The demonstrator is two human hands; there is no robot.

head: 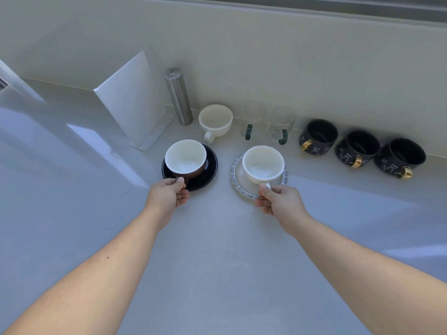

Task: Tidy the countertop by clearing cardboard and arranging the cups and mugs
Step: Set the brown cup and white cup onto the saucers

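A brown cup with a white inside [185,158] sits on a black saucer [208,165]; my left hand [169,193] pinches its handle. To its right a white cup [263,163] rests on a pale saucer with a blue-grey rim [235,175], and my right hand [278,201] grips that cup's handle. Along the wall stand a cream mug [215,120], two clear glass mugs with green handles [252,120] [281,124] and three black mugs with gold handles [318,136] [356,148] [399,157].
A white flat board [131,100] leans against the wall at the left on a small base. Beside it stands a tall steel cylinder [179,96]. The pale countertop [217,250] stretches toward me.
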